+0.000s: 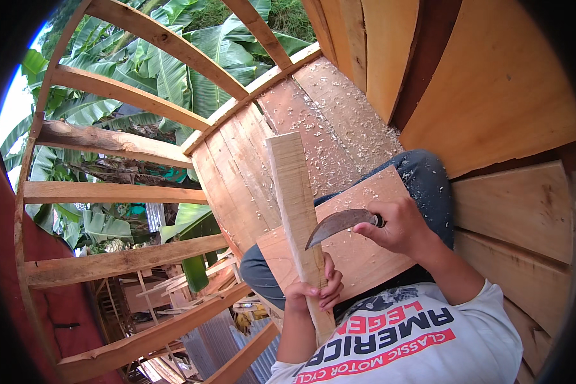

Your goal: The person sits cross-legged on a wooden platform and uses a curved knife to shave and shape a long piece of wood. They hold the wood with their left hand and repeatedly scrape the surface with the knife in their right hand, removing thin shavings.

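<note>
My left hand is wrapped round the lower part of a long piece of wood, which stands tilted up and away from me. In my right hand is a curved knife, gripped by its dark handle. The blade points left, its tip at the right edge of the wood; whether it touches cannot be made out. Under both hands a flat wooden board lies across my lap, with a few shavings on it.
Wood shavings are scattered over the plank floor. A slatted wooden railing runs along the left, with banana leaves beyond it. Plank walls rise close on the right. Corrugated metal sheets lie below the railing.
</note>
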Available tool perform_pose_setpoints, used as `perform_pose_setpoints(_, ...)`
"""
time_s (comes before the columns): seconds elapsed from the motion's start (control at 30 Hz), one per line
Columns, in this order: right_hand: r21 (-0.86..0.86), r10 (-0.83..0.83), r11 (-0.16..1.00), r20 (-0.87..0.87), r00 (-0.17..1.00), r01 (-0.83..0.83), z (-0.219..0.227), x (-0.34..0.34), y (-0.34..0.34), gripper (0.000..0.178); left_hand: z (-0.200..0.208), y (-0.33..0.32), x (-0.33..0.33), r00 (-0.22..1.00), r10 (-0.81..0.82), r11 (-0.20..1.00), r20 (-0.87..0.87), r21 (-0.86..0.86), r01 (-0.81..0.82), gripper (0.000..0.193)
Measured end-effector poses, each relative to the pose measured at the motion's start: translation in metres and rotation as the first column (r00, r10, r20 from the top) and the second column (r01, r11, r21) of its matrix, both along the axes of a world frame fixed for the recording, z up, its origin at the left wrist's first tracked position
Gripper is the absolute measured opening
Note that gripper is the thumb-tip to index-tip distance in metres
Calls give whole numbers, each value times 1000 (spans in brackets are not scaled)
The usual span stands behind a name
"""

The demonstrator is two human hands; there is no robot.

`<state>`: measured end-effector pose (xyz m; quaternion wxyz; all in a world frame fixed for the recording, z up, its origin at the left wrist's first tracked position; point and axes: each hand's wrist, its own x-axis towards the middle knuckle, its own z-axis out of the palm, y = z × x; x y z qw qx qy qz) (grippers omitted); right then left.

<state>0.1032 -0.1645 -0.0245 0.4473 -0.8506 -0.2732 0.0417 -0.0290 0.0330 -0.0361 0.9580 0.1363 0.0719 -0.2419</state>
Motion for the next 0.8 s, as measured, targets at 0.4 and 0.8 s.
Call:
perform_pose_setpoints(0.4, -123, 36, 992, 324, 945, 4, 10, 6, 9, 60, -19, 5, -18, 973, -223, 906, 57, -356, 229, 31)
perform_pose_setpoints(0.8, 98, -423, 902, 16, 906, 420, 21, 47, -20, 64, -14, -5, -35, 965, -263, 938, 20, -230, 261, 31)
